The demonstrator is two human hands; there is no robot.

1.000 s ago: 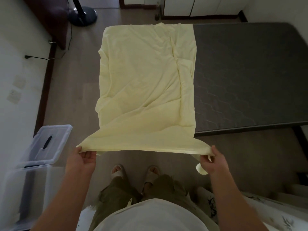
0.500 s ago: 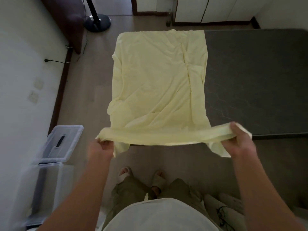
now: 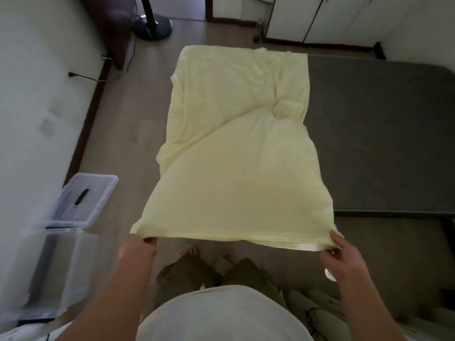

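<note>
The room is dim. A pale wood-look floor (image 3: 138, 114) runs along a white plaster wall (image 3: 32, 70) edged with dark brown skirting (image 3: 83, 134). A dark grey quilted mattress (image 3: 381, 134) fills the right side. Beyond it stand white cupboard doors (image 3: 332, 18) and, further left, a round black stand base (image 3: 155, 27). Clear plastic lidded storage boxes (image 3: 81, 200) sit against the wall.
</note>
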